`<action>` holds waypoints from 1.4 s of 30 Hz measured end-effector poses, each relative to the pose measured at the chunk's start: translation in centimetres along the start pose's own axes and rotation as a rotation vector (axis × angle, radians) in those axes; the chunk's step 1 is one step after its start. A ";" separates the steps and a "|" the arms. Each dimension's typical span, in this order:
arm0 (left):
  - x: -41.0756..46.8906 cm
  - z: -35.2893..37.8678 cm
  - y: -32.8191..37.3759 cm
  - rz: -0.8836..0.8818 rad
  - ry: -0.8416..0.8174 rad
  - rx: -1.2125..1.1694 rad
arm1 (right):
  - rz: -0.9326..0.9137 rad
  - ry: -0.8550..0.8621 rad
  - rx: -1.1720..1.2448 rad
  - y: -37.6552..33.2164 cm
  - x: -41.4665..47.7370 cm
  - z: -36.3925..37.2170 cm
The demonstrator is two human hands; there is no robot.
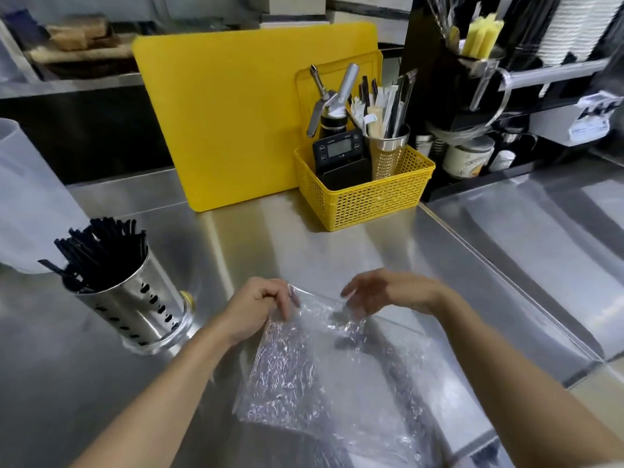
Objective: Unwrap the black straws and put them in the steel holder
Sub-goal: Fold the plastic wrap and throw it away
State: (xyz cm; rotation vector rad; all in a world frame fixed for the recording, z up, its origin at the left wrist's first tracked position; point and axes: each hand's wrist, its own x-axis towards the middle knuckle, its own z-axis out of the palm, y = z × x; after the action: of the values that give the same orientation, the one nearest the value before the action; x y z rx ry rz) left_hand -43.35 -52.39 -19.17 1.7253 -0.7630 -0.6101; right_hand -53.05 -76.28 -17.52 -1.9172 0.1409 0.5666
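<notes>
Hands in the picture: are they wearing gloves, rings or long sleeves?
No. The left hand and the right hand are bare: no gloves, rings or watch show. The left forearm and right forearm are bare too; no sleeve plainly shows.

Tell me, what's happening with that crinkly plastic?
A person is handling a clear plastic wrapper on the steel counter. The left hand pinches its top edge, while the right hand hovers open over it. Many black straws stand in the steel holder to the left. The wrapper looks empty, though blur makes that uncertain.
</notes>
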 end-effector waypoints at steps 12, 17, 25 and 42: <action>-0.9 -0.2 -2.3 -0.441 0.040 -0.951 | -0.134 0.462 0.656 1.2 2.3 2.0; -0.8 1.8 -1.7 -0.478 0.175 -0.383 | -0.085 0.526 0.681 2.0 2.7 2.7; -1.4 0.7 -2.3 -0.462 0.244 -0.358 | 0.006 0.211 0.543 2.5 0.5 1.0; -2.6 1.5 -1.6 -0.348 0.268 -0.654 | -0.153 0.369 0.672 5.8 1.0 1.9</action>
State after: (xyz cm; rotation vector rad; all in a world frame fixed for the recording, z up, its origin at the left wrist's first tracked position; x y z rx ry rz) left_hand -45.85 -51.05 -21.00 1.2880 -0.0444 -0.7428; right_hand -54.80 -76.81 -23.44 -1.3371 0.3675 0.0345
